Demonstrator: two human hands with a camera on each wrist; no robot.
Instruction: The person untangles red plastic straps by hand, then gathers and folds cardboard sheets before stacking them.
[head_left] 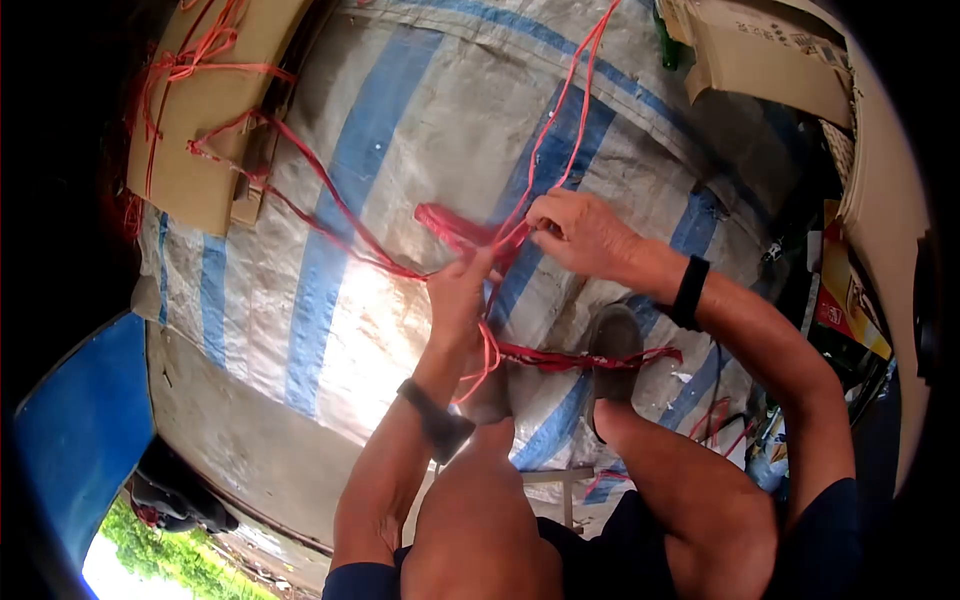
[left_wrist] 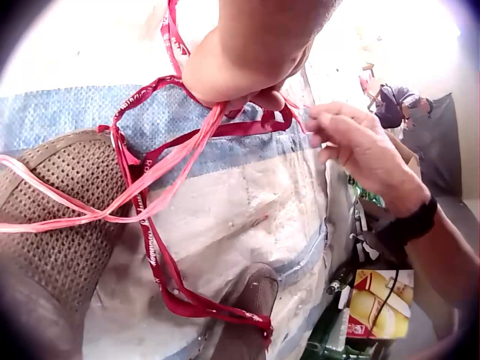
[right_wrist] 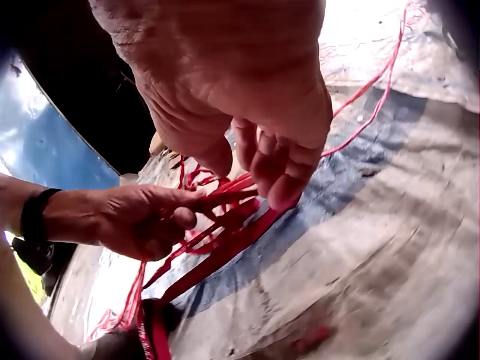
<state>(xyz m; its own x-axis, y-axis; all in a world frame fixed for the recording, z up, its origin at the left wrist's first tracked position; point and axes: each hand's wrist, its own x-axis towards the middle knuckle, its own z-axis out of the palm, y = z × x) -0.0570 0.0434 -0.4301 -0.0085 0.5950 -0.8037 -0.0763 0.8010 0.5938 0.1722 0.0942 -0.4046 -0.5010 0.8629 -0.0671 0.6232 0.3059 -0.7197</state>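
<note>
Pink plastic twine runs in strands through my left hand, whose fingers grip it. A red printed ribbon hangs in loops below that hand and stretches across by the shoes. My right hand is just up and right of the left one, beside two long twine strands leading away to the far edge. In the right wrist view, the right hand's thumb stands apart from its loosely bent fingers, which overlap the strands. A bright red bundle lies behind the hands.
Blue-and-white striped sheeting covers the ground. Flattened cardboard tied with pink twine lies at left, with a loop reaching my left hand. Cardboard boxes and a yellow-and-red carton stand at right. A blue panel is lower left.
</note>
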